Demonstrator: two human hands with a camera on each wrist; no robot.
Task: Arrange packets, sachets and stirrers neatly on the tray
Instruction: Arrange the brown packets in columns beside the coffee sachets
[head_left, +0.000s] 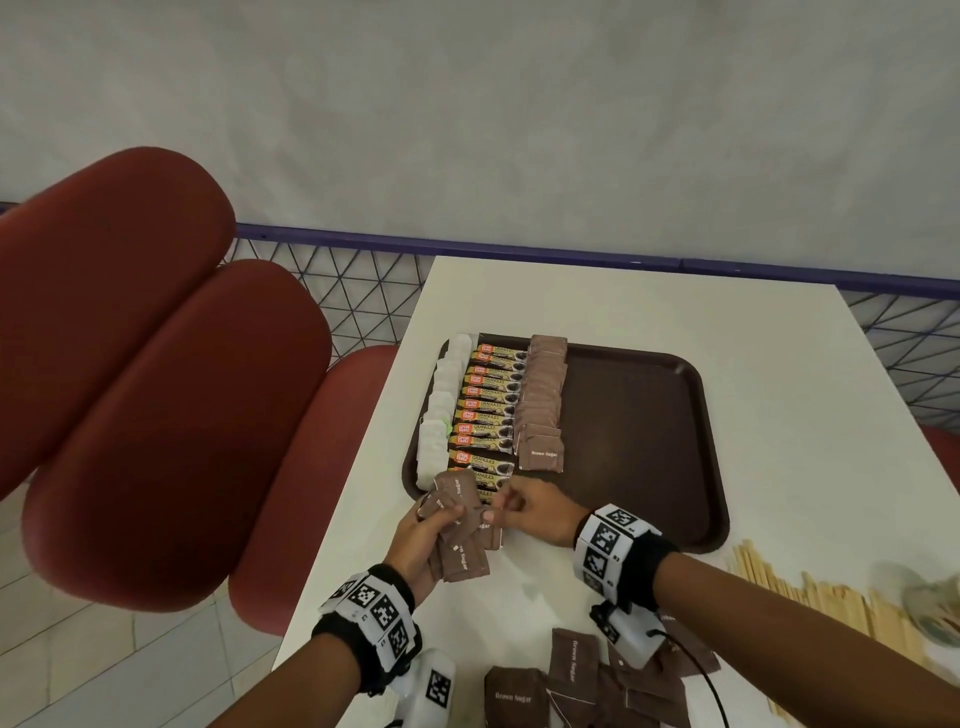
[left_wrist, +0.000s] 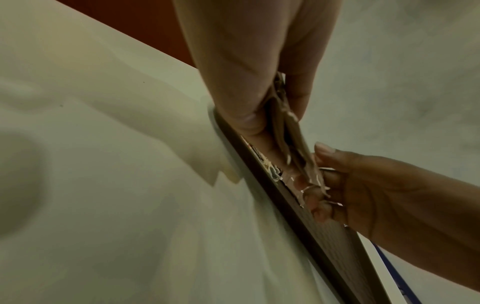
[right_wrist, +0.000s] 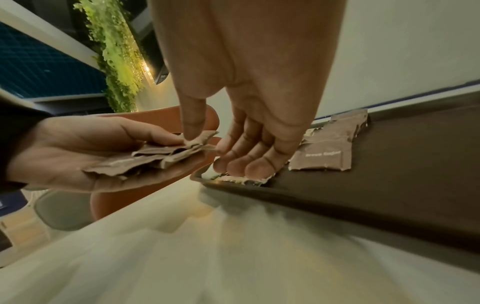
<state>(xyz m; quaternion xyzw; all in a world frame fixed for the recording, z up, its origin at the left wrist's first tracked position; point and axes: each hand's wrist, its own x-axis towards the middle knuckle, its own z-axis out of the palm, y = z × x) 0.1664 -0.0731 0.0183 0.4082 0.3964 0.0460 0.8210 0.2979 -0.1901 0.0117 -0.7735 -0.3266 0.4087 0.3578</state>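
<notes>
A dark brown tray (head_left: 649, 415) lies on the white table and carries three rows at its left: white sachets (head_left: 441, 410), coffee granule packets (head_left: 485, 410) and brown sugar sachets (head_left: 543, 400). Just before the tray's near left corner, my left hand (head_left: 421, 540) grips a fanned bunch of brown sugar sachets (head_left: 457, 519). My right hand (head_left: 511, 506) pinches the far edge of one sachet in that bunch between thumb and fingers. In the right wrist view the thumb presses on the bunch of sachets (right_wrist: 155, 158) above the tray rim (right_wrist: 233, 185).
More loose brown sugar sachets (head_left: 587, 680) lie on the table's near edge. Wooden stirrers (head_left: 810, 597) are spread at the near right, beside a blurred pale object. Red cushioned seats (head_left: 156, 389) stand left of the table. The right half of the tray is bare.
</notes>
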